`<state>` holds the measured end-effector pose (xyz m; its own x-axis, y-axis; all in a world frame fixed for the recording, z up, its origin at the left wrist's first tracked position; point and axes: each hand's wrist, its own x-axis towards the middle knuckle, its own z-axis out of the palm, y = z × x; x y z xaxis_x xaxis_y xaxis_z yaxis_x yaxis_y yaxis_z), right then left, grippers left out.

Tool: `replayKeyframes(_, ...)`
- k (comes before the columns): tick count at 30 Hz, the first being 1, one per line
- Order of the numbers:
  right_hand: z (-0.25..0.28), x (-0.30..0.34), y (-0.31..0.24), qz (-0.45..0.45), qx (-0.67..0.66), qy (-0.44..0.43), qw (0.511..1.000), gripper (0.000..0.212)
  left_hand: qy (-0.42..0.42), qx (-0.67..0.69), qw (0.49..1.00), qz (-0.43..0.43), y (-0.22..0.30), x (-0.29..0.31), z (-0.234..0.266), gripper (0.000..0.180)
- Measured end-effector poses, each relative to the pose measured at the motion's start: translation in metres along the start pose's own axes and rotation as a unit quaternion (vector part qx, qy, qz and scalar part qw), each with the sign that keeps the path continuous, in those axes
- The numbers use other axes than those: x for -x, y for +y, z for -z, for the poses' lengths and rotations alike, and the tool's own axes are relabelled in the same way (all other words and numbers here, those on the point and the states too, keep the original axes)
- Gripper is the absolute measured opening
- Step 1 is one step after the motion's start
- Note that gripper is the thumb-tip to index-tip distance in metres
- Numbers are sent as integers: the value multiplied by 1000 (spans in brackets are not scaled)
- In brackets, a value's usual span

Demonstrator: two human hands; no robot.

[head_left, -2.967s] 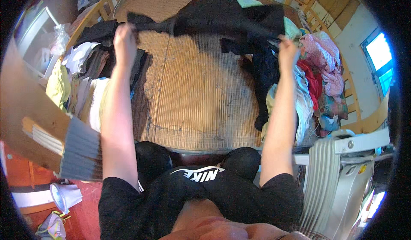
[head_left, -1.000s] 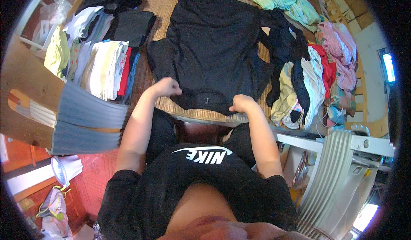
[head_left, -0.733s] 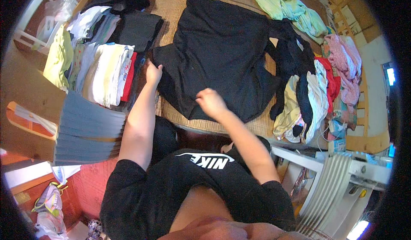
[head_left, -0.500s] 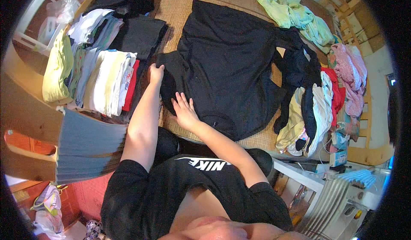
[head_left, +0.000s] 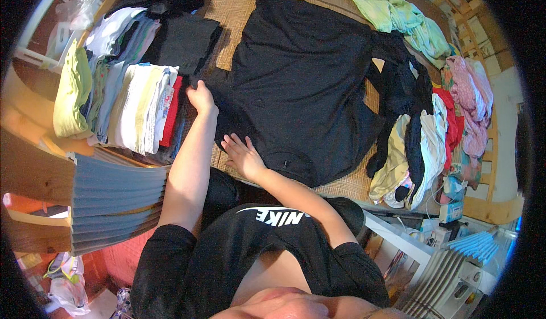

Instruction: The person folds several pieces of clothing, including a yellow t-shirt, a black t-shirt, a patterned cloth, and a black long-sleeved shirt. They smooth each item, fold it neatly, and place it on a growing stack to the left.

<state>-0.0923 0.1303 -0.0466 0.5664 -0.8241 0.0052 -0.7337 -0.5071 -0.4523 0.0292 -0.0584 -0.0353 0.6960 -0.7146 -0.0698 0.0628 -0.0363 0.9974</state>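
Observation:
A black T-shirt [head_left: 301,80] lies spread on the woven mat [head_left: 224,3], its neckline toward me and its hem at the far side. My left hand [head_left: 201,97] is closed on the end of its left sleeve, pulling the cloth out to the side. Flat on the shirt, near the base of that sleeve and left of the collar, rests my right hand [head_left: 243,157] with its fingers spread.
On the left stand rows of folded clothes [head_left: 142,108] and folded black garments [head_left: 182,43]. To the right lie a crumpled black garment [head_left: 401,86], a tan garment [head_left: 391,160], a yellow-green cloth [head_left: 392,15] and pink cloth [head_left: 469,88]. Wooden rails [head_left: 486,188] edge the bed.
My left hand has moved a little left and toward me, drawing the sleeve outward. The right hand has slid slightly toward me and left. The whole view has shifted slightly.

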Motion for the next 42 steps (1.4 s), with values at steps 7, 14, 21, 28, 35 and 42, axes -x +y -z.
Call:
replayKeyframes(7, 8, 2, -8, -7, 11, -53, 999, 60, -451, -178, 809, -332, 19, 72, -36, 31)
replayKeyframes(14, 0, 9, -2, 8, 24, -8, 1000, 59, -455, -402, 718, -340, 6, 40, -7, 31)
replayKeyframes(21, 3, 6, -7, 34, 8, 17, 999, 57, -315, -376, 790, -369, -30, 10, -12, 53)
replayKeyframes(28, -2, 13, 1, 66, -62, 90, 992, 55, -398, -281, 767, -417, -24, -32, -47, 16)
replayKeyframes(35, 14, 12, 7, 47, -149, 25, 987, 48, -459, -502, 597, -425, 5, -16, -70, 11)
replayKeyframes(42, 126, 25, 161, -320, -213, 419, 823, 11, -352, -483, 629, -497, 9, -2, -52, 29)
